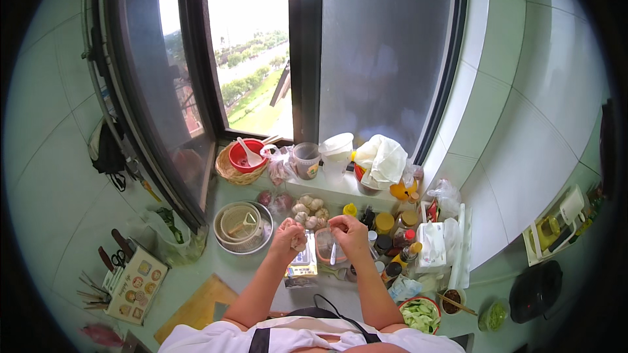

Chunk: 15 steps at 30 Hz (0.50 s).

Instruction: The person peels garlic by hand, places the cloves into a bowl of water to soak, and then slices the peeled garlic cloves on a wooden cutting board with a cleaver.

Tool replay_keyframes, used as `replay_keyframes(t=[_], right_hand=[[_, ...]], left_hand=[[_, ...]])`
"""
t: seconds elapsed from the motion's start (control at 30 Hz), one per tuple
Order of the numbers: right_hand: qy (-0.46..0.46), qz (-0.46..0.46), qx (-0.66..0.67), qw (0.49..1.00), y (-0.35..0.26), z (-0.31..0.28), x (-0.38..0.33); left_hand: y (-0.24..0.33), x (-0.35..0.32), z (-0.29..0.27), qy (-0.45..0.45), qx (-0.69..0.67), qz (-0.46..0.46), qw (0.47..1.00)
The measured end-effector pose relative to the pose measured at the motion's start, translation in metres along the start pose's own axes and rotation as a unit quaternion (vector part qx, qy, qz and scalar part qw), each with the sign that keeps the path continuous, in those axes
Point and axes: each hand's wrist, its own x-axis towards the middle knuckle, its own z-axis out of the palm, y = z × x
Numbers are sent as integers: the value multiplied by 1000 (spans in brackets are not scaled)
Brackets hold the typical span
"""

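My left hand [290, 238] is closed, its fingers curled round something small and pale that I cannot make out. It is raised between a metal basin [218, 238] and a white rectangular package [302, 263]. Fingers bent together, my right hand [350, 233] hovers at the upper edge of a clear plastic container [324, 252] with an orange tint. Whatever its fingertips hold is too small to tell. A white-handled utensil [333, 253] stands in that container. Just beyond both hands lies a pile of garlic bulbs [310, 212].
Sauce bottles and jars [400, 240] crowd the counter on the right, with a bowl of sliced green vegetables [420, 315] nearer me. A wooden board [190, 307] and a knife holder [136, 285] are at the left. Bowls and cups line the sill, including a red bowl [239, 159].
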Motion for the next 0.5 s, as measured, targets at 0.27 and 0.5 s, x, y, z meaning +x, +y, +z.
replay_keyframes(t=[0.27, 0.5], right_hand=[[-8, 42, 16, 999, 52, -30, 25], [-28, 66, 50, 996, 71, -26, 42]], left_hand=[[-31, 36, 7, 51, 5, -8, 999], [-35, 46, 17, 86, 18, -13, 996]])
